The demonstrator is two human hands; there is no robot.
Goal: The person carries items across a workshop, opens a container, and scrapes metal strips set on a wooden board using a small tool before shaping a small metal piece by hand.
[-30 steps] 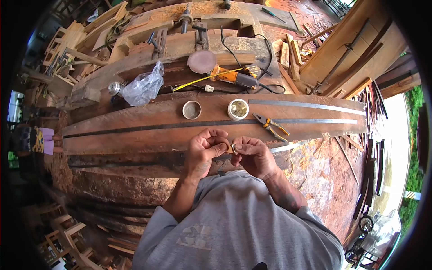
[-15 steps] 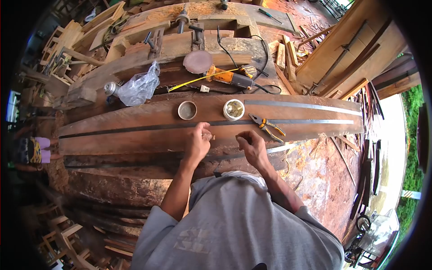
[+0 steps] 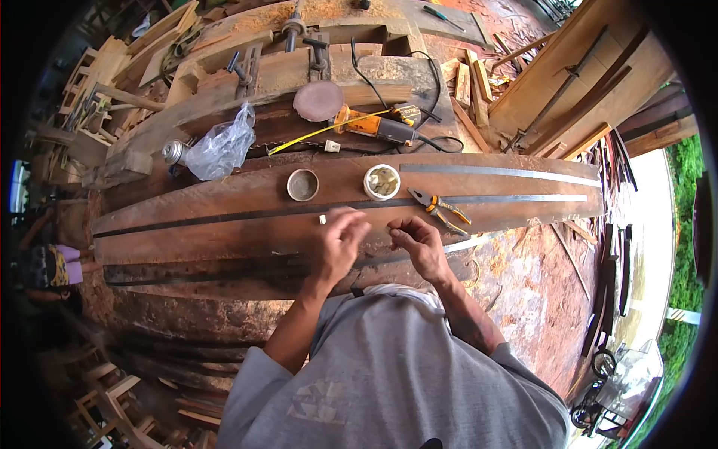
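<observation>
My left hand (image 3: 342,243) is over the brown wooden board, slightly blurred, its fingers loosely stretched toward the other hand with nothing visible in them. Close by, a small white piece (image 3: 322,219) lies on the board. My right hand (image 3: 420,247) is pinched, thumb against fingers; whatever is between the tips is too small to name. Beyond the hands stands an open white tub (image 3: 382,182) with pale contents. To its left sits a round lid-like dish (image 3: 303,185). Pliers (image 3: 441,208) with yellow and black handles lie open to the right of the tub.
Long wooden boards (image 3: 187,243) with dark strips run across. Behind them lie an orange angle grinder (image 3: 366,123), a tape measure (image 3: 406,113) with its blade out, a plastic bag (image 3: 222,146) and a metal can (image 3: 175,153). Another person (image 3: 56,266) is at far left.
My left hand has loosened its curled fingers and moved slightly right. The small white piece now shows on the board beside it. My right hand stays pinched, nearly in place. The view has shifted slightly.
</observation>
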